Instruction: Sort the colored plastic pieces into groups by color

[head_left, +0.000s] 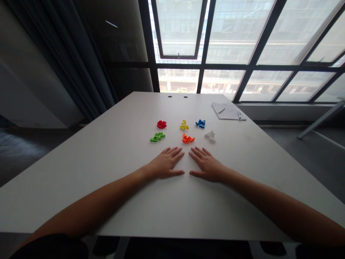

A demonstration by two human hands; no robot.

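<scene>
My left hand [167, 163] lies flat on the white table, fingers spread, holding nothing. Opposite it, my right hand [207, 164] rests palm down the same way, also without anything in it. Just beyond my fingertips sit small piles of plastic pieces, sorted by colour. Green pieces [157, 137], orange pieces [188, 139] and white pieces [210, 135] form the nearer row. Behind them are red pieces [161, 124], yellow pieces [184, 125] and blue pieces [200, 123]. The orange pile is nearest to both hands; neither hand touches a pile. The pieces' exact kind is too small to make out.
The white table [107, 151] reaches toward large windows. At its right far side lie paper sheets [228, 110] with a pen [221, 110] and another pen [239, 115] on them. Two dark round holes are near the far edge. A dark curtain [81, 54] hangs at left.
</scene>
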